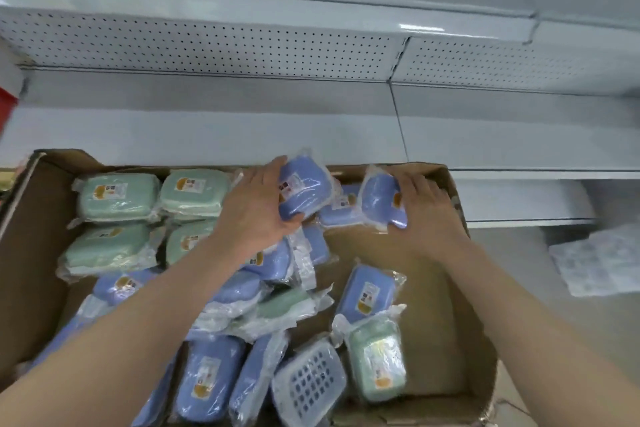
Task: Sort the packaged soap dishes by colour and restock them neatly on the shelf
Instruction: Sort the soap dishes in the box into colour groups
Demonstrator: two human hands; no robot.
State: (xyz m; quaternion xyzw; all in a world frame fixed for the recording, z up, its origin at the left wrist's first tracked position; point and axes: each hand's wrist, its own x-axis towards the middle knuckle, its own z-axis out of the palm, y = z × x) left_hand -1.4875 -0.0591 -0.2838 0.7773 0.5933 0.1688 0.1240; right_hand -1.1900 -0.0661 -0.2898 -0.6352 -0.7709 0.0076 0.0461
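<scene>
Left hand [258, 210] grips blue soap dish [306, 184]; right hand [429, 210] apparently grips second dish [379, 199], fingertips hidden.

L hand [256, 206] & R hand [429, 211] grip blue dishes [306, 189].

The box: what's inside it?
The box holds green dishes, mostly stacked far left, and blue dishes jumbled elsewhere, all wrapped. The left grip and right grip each hold a blue one. Whatever lies under the pile and arms is hidden.

Soap dishes [117, 199] in box [446, 291], before the shelf [225, 135].
</scene>
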